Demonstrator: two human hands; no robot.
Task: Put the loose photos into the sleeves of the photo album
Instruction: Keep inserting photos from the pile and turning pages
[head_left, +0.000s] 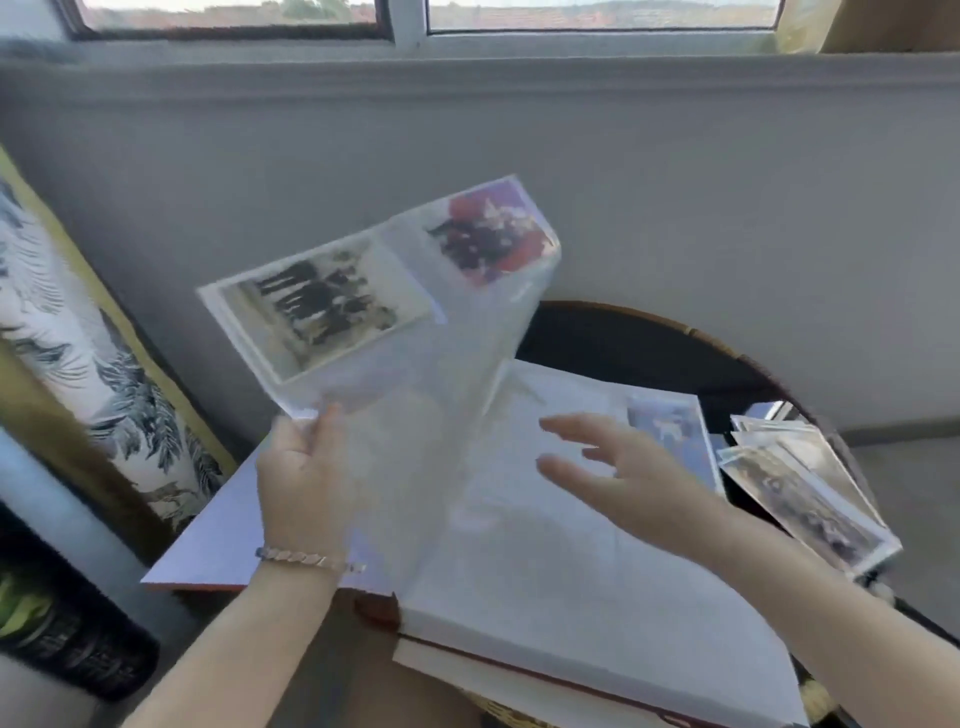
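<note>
- Photo album (597, 597) lies open at 6 o'clock on a round dark table (675, 338); pages white, matte.
- Left hand (304, 483) pinches a lifted sleeve page (415, 332) — glossy, limp, two prints inside.
- Right hand (623, 483) hovers spread, empty.
- Loose photos (805, 488) fanned at 3 o'clock.
- Step: page turning — next, likely lay it flat and fetch a print.

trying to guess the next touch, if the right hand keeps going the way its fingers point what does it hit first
Probably the lifted album page. The right hand hovers open over the right-hand page, fingers pointing left toward the raised sheet that the left hand holds. Depth is unclear, so it might pass beneath.
</note>
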